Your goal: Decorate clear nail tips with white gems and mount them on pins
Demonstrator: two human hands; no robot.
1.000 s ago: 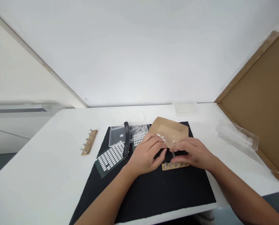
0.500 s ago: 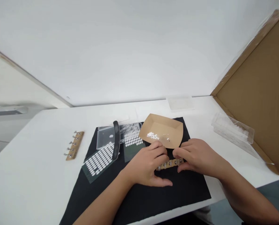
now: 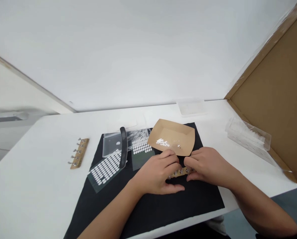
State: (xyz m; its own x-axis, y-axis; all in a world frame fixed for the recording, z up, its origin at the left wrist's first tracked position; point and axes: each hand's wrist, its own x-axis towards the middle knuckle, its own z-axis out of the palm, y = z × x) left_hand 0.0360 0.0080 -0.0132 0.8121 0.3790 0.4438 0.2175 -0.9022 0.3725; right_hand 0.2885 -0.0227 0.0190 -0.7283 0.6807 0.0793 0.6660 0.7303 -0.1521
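Observation:
A small wooden strip [image 3: 179,173] with a row of metal pieces lies across the black mat [image 3: 173,212] between my hands. At its left end, my left hand [image 3: 160,172] curls its fingers over the strip, thumb stretched out below. My right hand [image 3: 207,166] is closed at the other end, thumb and forefinger bent round it; its fingertips are partly hidden. Just behind stands a brown paper tray [image 3: 179,132] holding small white pieces [image 3: 162,142].
Left of my hands lie two sheets of white oval tabs [image 3: 106,169] [image 3: 141,147], a dark curved bar [image 3: 124,147] and a clear box [image 3: 138,135] of thin clear sticks. A second wooden strip [image 3: 80,153] lies far left. A clear container [image 3: 248,134] stands right, before a cardboard panel [image 3: 270,99].
My right hand's thumb has shifted slightly left along the strip, covering more of its right end. The left hand stays almost in place. The view has tilted very slightly.

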